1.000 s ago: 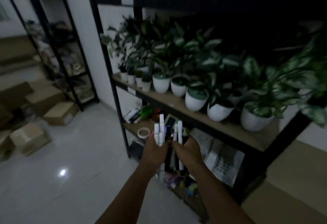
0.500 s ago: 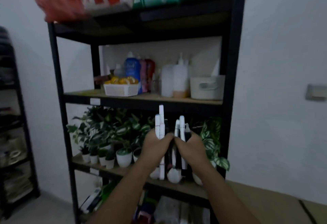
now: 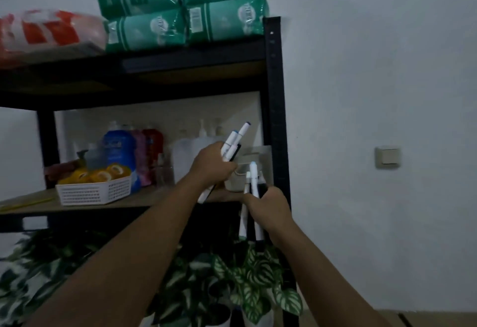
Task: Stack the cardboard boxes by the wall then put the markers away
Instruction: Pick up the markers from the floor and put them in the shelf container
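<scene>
The left hand has its grip wrapped round a bundle of white markers, tilted so their capped tips lean up and to the right, toward the small pale bin that sits at the right end of the wooden shelf, just beside the black upright post. That tilt reads as a lining-up: the bundle is pointed at the bin's mouth rather than carried level. The right hand holds a second bunch of markers upright, lower down and in front of the shelf edge; its grip is closed round their middles so the ends stick out above and below. Splitting the markers between two hands probably keeps each bunch thin enough to drop in cleanly.

The bin looks like the intended home, though whether the left hand touches its rim is unclear in this dim light. Further left on the same shelf stand detergent bottles and a white slotted basket of tape rolls. Green packs crowd the top shelf, potted plants the one below. No cardboard boxes are identifiable here, so the stacking cannot be judged.
</scene>
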